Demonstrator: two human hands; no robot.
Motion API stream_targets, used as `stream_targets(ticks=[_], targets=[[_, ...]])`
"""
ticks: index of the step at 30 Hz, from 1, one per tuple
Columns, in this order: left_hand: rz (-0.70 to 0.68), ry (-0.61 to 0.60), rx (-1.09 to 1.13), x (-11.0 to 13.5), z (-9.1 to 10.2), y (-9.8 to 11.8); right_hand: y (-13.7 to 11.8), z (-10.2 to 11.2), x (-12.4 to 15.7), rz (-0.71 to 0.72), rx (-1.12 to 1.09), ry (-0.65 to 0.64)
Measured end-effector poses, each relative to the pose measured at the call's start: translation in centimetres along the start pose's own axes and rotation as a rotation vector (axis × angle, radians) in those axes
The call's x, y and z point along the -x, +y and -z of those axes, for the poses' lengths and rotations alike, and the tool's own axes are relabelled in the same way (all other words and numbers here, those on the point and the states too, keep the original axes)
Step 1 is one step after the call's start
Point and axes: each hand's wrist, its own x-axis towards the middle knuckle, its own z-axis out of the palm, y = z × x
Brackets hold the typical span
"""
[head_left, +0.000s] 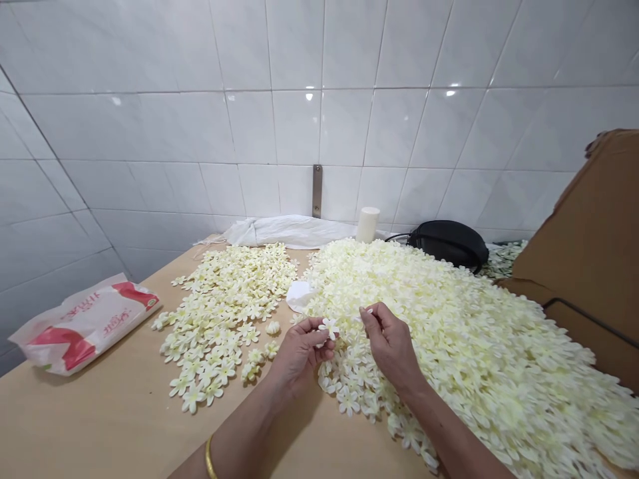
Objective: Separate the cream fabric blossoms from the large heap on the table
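Between the thumb and fingers of my left hand (299, 349) is a small white artificial flower (329, 326) with a yellowish centre. My right hand (392, 342) is a short way to the right, above the edge of a large heap of pale yellow-white artificial flowers (449, 332). Its thumb and forefinger are pinched together; a speck of white shows at the tips, too small to name. Left of my left hand lies a smaller, flatter spread of similar flowers (219, 326). Several stacked flower clumps (254, 364) sit near my left wrist.
A red-and-white plastic packet (90, 322) lies on the table (100, 426) at the left. Along the tiled wall are a white plastic bag (294, 231), a cream thread cone (368, 225) and a black pouch (446, 241). A brown cardboard box (589, 246) rises at the right.
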Motion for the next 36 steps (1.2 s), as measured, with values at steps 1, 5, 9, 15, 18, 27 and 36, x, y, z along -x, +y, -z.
stream_targets(ticks=[1, 5, 9, 15, 18, 27, 36], targets=[[-0.011, -0.006, -0.018, 0.0, 0.0, 0.0, 0.0, 0.0, -0.1, -0.01, -0.015, 0.002], [-0.036, -0.029, -0.069, -0.1, 0.1, 0.2, -0.1, 0.2, -0.1, -0.035, -0.052, 0.012], [-0.078, -0.013, -0.107, -0.2, 0.3, 0.2, 0.1, 0.1, 0.0, 0.178, 0.201, 0.026], [-0.118, 0.019, -0.174, 0.0, 0.1, 0.1, 0.0, -0.5, 0.5, 0.475, 0.388, 0.145], [-0.129, -0.016, -0.211, 0.3, -0.2, 0.1, -0.5, -0.6, 0.9, 0.384, 0.161, -0.012], [-0.065, -0.159, -0.167, 0.3, -0.3, 0.0, -0.4, -1.0, 0.6, -0.239, -0.392, -0.389], [-0.036, -0.236, -0.132, 0.7, -0.5, 0.1, -0.7, -1.5, 1.2, -0.335, -0.539, -0.352]])
